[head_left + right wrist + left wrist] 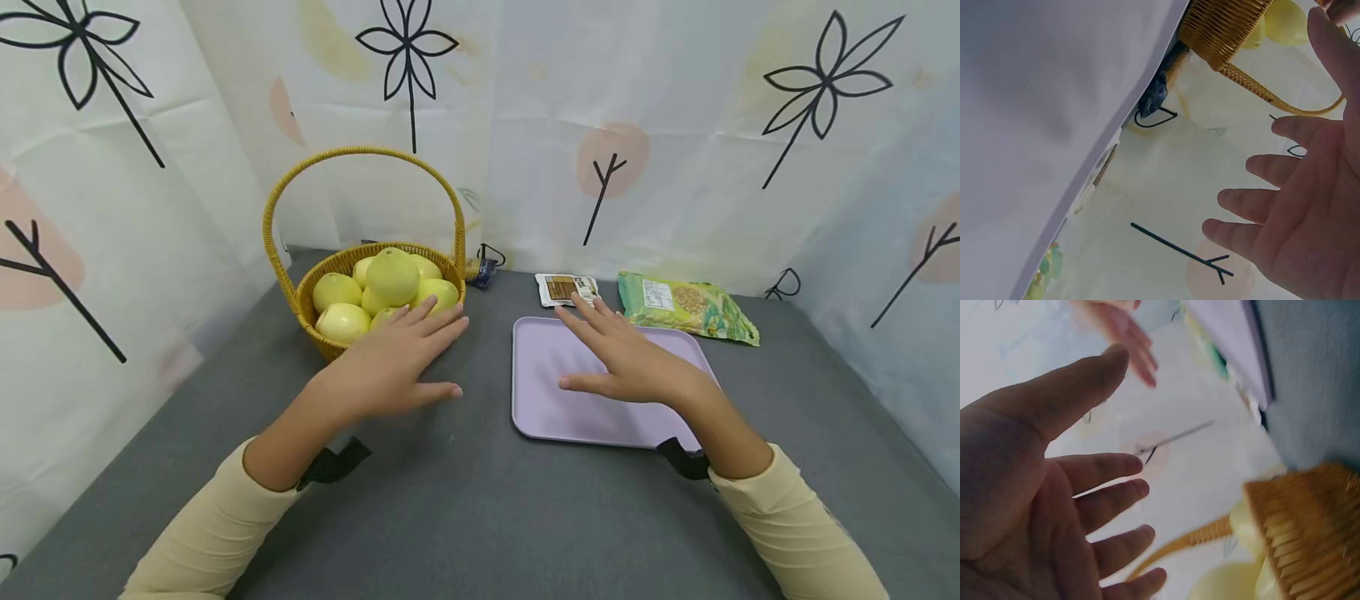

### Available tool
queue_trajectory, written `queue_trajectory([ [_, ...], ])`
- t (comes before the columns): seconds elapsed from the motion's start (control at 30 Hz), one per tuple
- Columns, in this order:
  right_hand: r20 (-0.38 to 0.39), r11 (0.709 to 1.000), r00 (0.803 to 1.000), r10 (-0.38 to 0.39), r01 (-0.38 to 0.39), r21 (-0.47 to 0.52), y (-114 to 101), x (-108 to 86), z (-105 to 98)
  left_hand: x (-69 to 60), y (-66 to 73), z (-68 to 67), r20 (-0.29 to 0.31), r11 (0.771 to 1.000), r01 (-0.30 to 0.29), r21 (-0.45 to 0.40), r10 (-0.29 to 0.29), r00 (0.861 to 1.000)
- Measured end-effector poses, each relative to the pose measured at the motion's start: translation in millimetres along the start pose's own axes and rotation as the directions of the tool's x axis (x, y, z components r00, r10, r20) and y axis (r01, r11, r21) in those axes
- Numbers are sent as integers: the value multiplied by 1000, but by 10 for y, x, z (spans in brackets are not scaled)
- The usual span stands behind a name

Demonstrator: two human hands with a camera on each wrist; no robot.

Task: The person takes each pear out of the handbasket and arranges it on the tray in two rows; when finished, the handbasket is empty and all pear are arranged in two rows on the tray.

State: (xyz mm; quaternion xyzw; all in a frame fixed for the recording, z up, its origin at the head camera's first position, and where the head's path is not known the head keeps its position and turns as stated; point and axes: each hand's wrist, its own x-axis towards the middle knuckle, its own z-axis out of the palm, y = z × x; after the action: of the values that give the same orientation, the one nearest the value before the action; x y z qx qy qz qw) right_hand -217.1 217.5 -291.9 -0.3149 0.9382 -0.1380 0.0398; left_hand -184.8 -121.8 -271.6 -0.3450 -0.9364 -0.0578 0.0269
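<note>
Standing upright at the left rear of the grey tabletop (pixel 465 517), the wicker basket (pixel 327 268) points its mouth upward; its arched handle (pixel 360 151) rises above the rim and spans roughly left to right. Pale yellow-green fruits (pixel 393 277) are heaped inside. To the right, the lilac tray (pixel 542 400) lies flat, its longer dimension appearing to run side to side in the head view. The left hand (pixel 393 367) extends forward, palm down, overlapping the basket's near side in the head view; its fingers are extended and slightly apart, with the thumb directed right. The left wrist view shows a gap between these fingertips and the basket wall. The right hand (pixel 633 358) is held over the tray, its fingers likewise extended and slightly separated, thumb directed left; the right wrist view shows the fingers apart from the tray rim. Both hands grasp nothing. A strip of tabletop separates basket and tray, and a broader stretch runs from the tray's near edge toward the viewer, between the two cream sleeves (pixel 210 533). Behind the tray's far edge lie a small white-and-brown packet (pixel 561 288) and, farther right, a larger green-and-yellow packet (pixel 686 310); the patterned curtain (pixel 525 83) bounds the rear and both sides of the tabletop
</note>
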Motion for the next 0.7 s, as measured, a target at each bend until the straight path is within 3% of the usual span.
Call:
queue_trajectory([
  [0.13,-36,999,999,-33,34,33,-27,104,-10,-57,-125,-144,-126,1000,11,-25,-14,992],
  [0.23,-53,998,998,-46,48,45,-63,202,-17,-94,-225,-239,-227,998,29,-63,-42,973],
  [0.33,-55,998,998,-37,40,56,-118,314,-23,-133,-334,-320,-324,993,50,-109,-83,943],
  [0.4,-53,997,998,-30,34,65,-162,390,-29,-162,-419,-365,-400,988,63,-140,-114,910],
  [0.47,-53,996,998,-29,34,79,-210,462,-34,-184,-516,-403,-495,981,66,-181,-149,856],
  [0.5,-53,996,998,-31,36,83,-232,499,-35,-191,-571,-419,-547,977,68,-202,-170,820],
  [0.57,-56,995,997,-45,50,85,-267,574,-44,-198,-697,-434,-642,967,81,-240,-221,734],
  [0.63,-60,995,997,-54,58,82,-295,650,-56,-209,-826,-440,-695,948,113,-297,-295,656],
  [0.67,-61,995,997,-56,61,81,-308,691,-63,-218,-895,-439,-706,938,132,-322,-330,626],
  [0.7,-62,995,996,-63,68,77,-318,732,-70,-233,-965,-435,-706,924,150,-352,-367,606],
])
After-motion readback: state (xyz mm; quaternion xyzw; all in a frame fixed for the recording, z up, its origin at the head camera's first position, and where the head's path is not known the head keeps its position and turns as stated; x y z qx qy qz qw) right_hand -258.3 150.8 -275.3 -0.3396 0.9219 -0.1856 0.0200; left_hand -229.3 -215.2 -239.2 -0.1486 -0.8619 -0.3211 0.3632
